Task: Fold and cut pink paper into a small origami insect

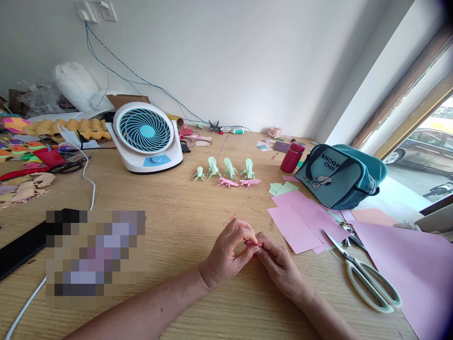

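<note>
Between my fingertips is a small folded piece of pink paper, mostly hidden by the fingers. My left hand pinches it from the left with thumb and fingers. From the other side my right hand grips the same piece, so the two hands meet just above the table. Beyond them stands a row of light green folded-paper insects. In front of that row lie two pink folded-paper insects, a left one and a right one.
Right of my hands lie pink paper sheets, scissors and a large pink sheet. Behind them are a red bottle and a teal bag. A fan stands at the back left; a white cable runs along the left.
</note>
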Available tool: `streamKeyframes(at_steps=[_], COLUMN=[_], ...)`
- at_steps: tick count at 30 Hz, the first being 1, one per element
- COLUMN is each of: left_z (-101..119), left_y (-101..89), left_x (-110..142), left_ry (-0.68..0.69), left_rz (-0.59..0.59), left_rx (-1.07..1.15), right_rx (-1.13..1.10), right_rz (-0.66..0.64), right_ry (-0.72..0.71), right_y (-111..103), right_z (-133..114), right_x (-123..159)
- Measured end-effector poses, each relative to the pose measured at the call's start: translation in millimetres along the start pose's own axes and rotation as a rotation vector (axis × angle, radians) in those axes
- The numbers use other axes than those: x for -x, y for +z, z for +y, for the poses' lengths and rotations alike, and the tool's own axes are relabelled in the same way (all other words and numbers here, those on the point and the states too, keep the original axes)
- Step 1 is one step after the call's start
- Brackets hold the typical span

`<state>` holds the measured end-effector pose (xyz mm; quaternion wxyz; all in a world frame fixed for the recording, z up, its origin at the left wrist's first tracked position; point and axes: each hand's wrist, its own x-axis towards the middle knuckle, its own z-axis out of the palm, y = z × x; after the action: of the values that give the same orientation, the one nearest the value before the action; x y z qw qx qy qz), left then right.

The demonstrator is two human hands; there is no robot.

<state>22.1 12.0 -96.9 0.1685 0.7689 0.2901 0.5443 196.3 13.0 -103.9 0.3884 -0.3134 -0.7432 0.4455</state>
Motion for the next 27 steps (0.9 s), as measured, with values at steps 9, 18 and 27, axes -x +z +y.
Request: streamKeyframes(at_steps=[9, 18, 27], left_z=[1.1, 0.3, -1.9], left_y=[-0.1, 0.0, -1.0], left_x=[-1.1, -0.4, -0.1], left_ry=[-0.003, -0.013, -0.034], left_rz=[0.003, -0.002, -0.022], left_rx=[-0.006, -0.001, 0.009], right_rx=[0.006, 0.010, 0.001], right_rz=[0.006, 0.003, 0.001], right_ry=[-0.001, -0.006, -0.013], right_y=[0.5, 0.6, -0.1], right_z=[-0.9, -2.2, -0.8], right_x=[-0.2, 0.6, -0.1])
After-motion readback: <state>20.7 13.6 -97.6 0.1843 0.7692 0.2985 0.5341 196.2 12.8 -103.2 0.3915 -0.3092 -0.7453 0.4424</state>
